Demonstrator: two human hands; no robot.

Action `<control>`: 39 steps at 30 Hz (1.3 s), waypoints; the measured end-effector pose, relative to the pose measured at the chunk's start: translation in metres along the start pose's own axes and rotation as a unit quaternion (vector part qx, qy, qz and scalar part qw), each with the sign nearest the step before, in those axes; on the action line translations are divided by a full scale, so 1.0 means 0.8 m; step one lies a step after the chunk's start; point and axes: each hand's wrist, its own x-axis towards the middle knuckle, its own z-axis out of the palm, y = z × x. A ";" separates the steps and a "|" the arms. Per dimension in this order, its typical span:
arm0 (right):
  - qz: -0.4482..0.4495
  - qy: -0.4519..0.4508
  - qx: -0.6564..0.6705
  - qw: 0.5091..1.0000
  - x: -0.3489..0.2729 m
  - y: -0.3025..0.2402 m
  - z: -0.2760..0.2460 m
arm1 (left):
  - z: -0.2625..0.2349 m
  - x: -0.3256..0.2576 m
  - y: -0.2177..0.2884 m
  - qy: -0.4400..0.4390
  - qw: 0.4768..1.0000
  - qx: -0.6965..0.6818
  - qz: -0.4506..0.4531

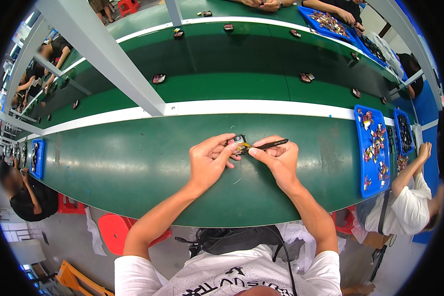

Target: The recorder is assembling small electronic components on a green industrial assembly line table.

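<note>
Over the middle of the green workbench [133, 163], my left hand [207, 160] grips a small black-cased electronic part [239, 138] between thumb and fingers. A yellowish strip, perhaps flex cable, and a pale patch show on its face. My right hand [282, 163] is closed round black tweezers [274, 144], held slantwise. Their tips reach down to the yellowish strip, close to my left thumb. Whether the tips pinch anything is too small to tell. My fingers hide part of the case.
To the right, a blue tray [378, 182] holds several small coloured parts. Another blue tray [37, 170] stands far left. Beyond a white rail [261, 107], small parts like this part [159, 78] lie on a green surface. A grey post [108, 54] slants at left. Co-workers sit around.
</note>
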 end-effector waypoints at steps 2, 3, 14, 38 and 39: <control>-0.006 0.002 0.002 1.000 0.000 -0.002 -0.001 | -0.002 0.002 -0.001 -0.013 1.000 -0.003 0.006; 0.003 -0.003 -0.012 1.000 -0.001 -0.005 -0.002 | -0.002 0.002 0.000 -0.013 1.000 -0.002 0.007; -0.052 -0.004 -0.041 0.998 -0.006 -0.009 -0.001 | -0.016 0.011 0.006 -0.113 0.988 -0.079 -0.068; -0.143 -0.060 -0.100 0.983 -0.005 -0.007 -0.004 | -0.019 0.007 0.005 -0.155 0.980 -0.099 -0.076; -0.151 -0.056 -0.100 0.982 -0.005 -0.009 -0.003 | -0.019 0.007 0.005 -0.155 0.980 -0.099 -0.077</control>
